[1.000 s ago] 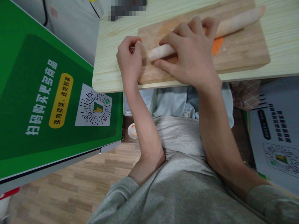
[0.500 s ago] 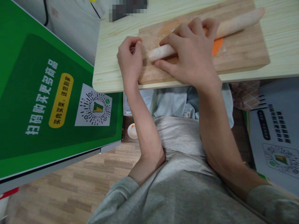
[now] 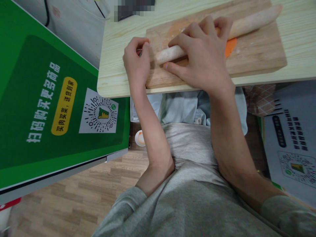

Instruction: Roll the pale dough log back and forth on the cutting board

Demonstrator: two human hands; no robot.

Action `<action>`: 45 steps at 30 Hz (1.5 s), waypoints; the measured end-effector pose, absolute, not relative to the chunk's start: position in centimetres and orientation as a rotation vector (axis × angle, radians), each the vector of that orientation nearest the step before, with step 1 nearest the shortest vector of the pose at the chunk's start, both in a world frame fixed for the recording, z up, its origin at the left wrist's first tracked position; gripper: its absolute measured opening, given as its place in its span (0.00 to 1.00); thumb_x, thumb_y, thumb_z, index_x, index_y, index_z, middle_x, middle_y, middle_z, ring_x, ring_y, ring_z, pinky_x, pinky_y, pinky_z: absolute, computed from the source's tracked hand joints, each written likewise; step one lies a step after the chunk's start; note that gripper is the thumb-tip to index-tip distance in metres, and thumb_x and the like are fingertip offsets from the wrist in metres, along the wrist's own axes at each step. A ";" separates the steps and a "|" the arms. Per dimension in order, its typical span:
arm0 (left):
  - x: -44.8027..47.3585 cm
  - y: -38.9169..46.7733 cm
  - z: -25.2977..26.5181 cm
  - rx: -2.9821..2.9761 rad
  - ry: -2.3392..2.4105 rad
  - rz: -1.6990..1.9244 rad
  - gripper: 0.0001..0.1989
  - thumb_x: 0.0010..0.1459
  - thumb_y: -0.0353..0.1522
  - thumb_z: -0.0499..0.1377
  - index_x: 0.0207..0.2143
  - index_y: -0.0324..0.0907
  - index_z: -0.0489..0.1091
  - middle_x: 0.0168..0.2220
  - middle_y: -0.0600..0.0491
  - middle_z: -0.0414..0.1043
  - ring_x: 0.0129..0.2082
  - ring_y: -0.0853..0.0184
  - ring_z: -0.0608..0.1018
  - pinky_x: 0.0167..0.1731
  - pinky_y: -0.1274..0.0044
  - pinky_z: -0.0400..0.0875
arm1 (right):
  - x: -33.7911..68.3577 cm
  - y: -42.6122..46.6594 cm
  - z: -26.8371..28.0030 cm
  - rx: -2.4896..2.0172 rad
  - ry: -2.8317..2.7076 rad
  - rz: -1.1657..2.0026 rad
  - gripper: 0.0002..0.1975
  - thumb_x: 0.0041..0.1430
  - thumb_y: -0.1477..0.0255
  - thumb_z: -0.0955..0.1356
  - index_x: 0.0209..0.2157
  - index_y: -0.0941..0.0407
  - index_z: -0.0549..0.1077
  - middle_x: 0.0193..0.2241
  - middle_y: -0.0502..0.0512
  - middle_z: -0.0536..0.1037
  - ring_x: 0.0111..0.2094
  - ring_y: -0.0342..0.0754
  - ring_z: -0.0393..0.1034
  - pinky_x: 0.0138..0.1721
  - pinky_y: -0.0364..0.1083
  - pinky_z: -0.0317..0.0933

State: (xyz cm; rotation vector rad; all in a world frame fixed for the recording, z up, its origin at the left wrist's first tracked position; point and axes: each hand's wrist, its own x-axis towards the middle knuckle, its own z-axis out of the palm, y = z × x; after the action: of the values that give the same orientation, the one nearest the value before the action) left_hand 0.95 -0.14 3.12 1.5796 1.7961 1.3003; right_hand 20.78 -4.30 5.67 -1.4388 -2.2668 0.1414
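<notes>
A pale rolling pin (image 3: 255, 22) lies slantwise across a wooden board (image 3: 256, 56). My right hand (image 3: 203, 54) lies over the pin, fingers spread across its far side and thumb along the near side. Flat orange dough (image 3: 230, 47) shows under the pin, just right of that hand; the rest of it is hidden. At the board's left edge, my left hand (image 3: 137, 62) is closed, with thumb and forefinger together. A trace of orange shows at its fingertips, but what they hold cannot be made out.
The board rests on a light wood-grain table (image 3: 116, 59). A green printed panel (image 3: 37, 98) stands close on the left. Below the table are a small white dish (image 3: 140, 139), pale cloth (image 3: 180, 107) and a checked cloth (image 3: 261, 100). A blurred-out dark object (image 3: 134, 8) lies at the back.
Both hands, the pin and the dough keep nearly the same places. The whole view has shifted very slightly.
</notes>
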 end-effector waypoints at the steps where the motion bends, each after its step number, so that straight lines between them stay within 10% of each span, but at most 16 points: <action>1: 1.0 -0.1 3.2 1.576 1.819 1.260 0.18 0.71 0.14 0.58 0.37 0.45 0.75 0.43 0.54 0.83 0.52 0.64 0.80 0.62 0.70 0.73 | 20.8 -4.3 5.6 -1.437 -2.267 0.140 0.29 0.71 0.40 0.61 0.59 0.40 0.79 0.62 0.56 0.79 0.67 0.75 0.62 0.65 0.78 0.50; 32: 0.3 0.3 2.0 1.592 1.752 1.251 0.09 0.74 0.27 0.59 0.40 0.49 0.73 0.48 0.51 0.82 0.60 0.60 0.78 0.71 0.65 0.67 | 20.8 -4.3 5.5 -1.408 -2.235 0.172 0.30 0.70 0.40 0.61 0.60 0.40 0.79 0.63 0.56 0.79 0.67 0.77 0.62 0.63 0.80 0.47; 45: 0.6 0.0 2.6 1.605 1.777 1.289 0.17 0.73 0.17 0.58 0.37 0.47 0.74 0.42 0.55 0.82 0.52 0.65 0.79 0.63 0.70 0.73 | 20.8 -4.2 5.3 -1.416 -2.236 0.163 0.29 0.69 0.42 0.63 0.60 0.40 0.79 0.63 0.55 0.79 0.66 0.76 0.62 0.64 0.79 0.48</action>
State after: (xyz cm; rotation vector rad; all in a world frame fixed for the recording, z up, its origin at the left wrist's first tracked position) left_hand 0.65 0.04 2.62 1.6049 1.7766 1.2895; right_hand 20.79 -4.22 5.32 -1.4163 -2.2363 0.1632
